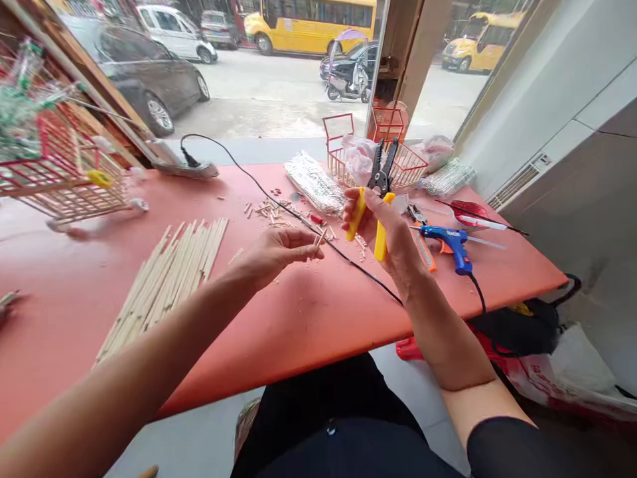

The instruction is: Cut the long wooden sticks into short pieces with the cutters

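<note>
My right hand (385, 222) is wrapped round the yellow handles of a pair of wire strippers (381, 179), whose dark jaws point up and stand apart. Between the thumb and fingers of my left hand (288, 251) are short wooden stick pieces (320, 237), pinched over the table; I cannot tell exactly how many. Just beyond that hand, a scatter of cut stick pieces (273, 212) lies on the red tabletop (279, 318). Long wooden sticks (164, 279) are spread in a bundle to the left of my left forearm.
A black cable (249, 174) crosses the table from a power strip (186, 169). On the right lie a blue glue gun (450, 242) and orange-handled pliers (424, 247). Small red-trimmed cart-shaped baskets (408, 166) stand at the back, another cart (70, 179) at left. A plastic-wrapped bundle (313, 182) lies behind.
</note>
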`<action>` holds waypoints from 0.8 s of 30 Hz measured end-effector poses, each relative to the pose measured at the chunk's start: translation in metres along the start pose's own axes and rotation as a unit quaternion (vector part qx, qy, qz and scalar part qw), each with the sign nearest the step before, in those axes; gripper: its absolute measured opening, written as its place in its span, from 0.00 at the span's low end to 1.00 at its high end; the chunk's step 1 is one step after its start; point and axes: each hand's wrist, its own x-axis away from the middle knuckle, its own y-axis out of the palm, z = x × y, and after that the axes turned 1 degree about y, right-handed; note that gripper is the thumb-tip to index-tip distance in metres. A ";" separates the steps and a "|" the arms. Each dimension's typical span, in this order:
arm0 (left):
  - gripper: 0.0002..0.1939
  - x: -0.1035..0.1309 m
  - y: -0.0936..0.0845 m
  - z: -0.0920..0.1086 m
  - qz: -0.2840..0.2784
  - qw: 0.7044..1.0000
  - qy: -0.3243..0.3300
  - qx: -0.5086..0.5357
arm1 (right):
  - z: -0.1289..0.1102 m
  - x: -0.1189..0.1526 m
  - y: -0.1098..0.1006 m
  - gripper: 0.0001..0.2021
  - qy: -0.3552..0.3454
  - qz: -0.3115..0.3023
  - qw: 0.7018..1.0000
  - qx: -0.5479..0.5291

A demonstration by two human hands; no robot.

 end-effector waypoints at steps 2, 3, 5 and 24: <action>0.23 0.016 -0.004 -0.005 0.011 1.000 -0.013 0.021 | 0.007 -0.001 0.002 0.26 0.011 -0.012 0.998 0.055; 0.23 0.023 -0.006 -0.007 0.017 0.999 -0.016 0.029 | 0.011 -0.001 0.003 0.25 0.011 -0.019 0.996 0.089; 0.23 0.035 -0.006 -0.009 0.027 0.999 -0.016 0.035 | 0.017 0.000 0.007 0.23 0.001 -0.036 0.983 0.180; 0.19 0.046 0.002 -0.013 -0.011 0.998 0.038 0.057 | 0.034 0.008 0.026 0.14 -0.064 -0.162 0.912 0.371</action>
